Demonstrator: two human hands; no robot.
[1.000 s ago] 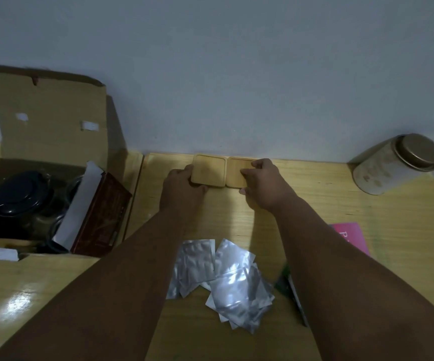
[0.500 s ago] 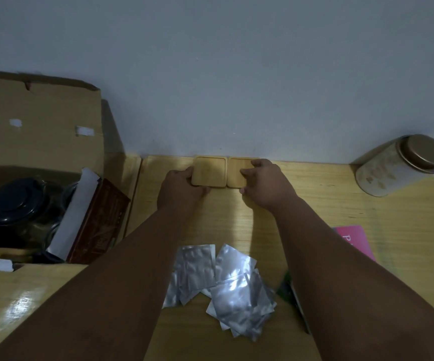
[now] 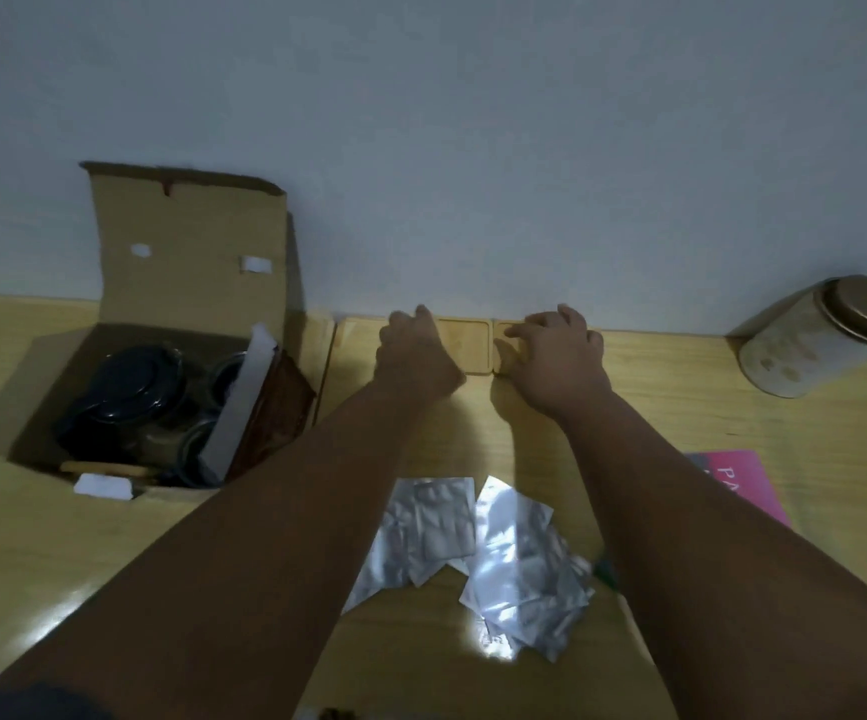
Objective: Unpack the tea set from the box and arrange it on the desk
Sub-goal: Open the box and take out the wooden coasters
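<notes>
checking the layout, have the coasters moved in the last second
No. The coasters lie side by side against the wall, as far right of the desk seam as before; only the camera swung.

On the pale wooden desk (image 3: 680, 402), open brown cardboard box (image 3: 187, 262) at far left, holding a round black teapot (image 3: 124, 392). Right of it, against the wall, two pale square wooden coasters (image 3: 465, 345) side by side, left hand (image 3: 410, 361) on one, right hand (image 3: 556, 361) on the other. Nearer, heap of silver foil sachets (image 3: 473, 543) between the forearms. Cylindrical metal-lidded tin (image 3: 805, 350) far right by the wall, pink paper booklet (image 3: 738, 485) in front of it.
</notes>
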